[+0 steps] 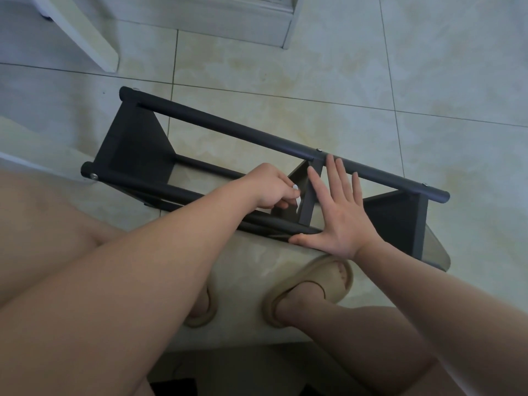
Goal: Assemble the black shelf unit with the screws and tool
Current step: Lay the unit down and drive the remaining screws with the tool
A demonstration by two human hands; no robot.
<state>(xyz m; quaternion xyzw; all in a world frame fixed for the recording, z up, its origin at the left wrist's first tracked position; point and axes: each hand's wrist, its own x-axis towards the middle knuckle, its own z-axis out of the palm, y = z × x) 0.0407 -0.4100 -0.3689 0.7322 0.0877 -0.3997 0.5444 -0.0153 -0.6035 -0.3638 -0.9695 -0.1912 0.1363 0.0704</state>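
Observation:
The black shelf unit lies on its side on the tiled floor, its long round posts running from upper left to lower right. Silver screw heads show at the post joints. My right hand is spread flat, fingers straight, pressing on the middle shelf panel and the near post. My left hand is curled just left of that panel, fingers pinching something small that I cannot make out. No tool is plainly visible.
My knees and two feet in beige slippers sit close under the shelf. White furniture legs and a white cabinet base stand at the top. Bare floor tiles spread to the right.

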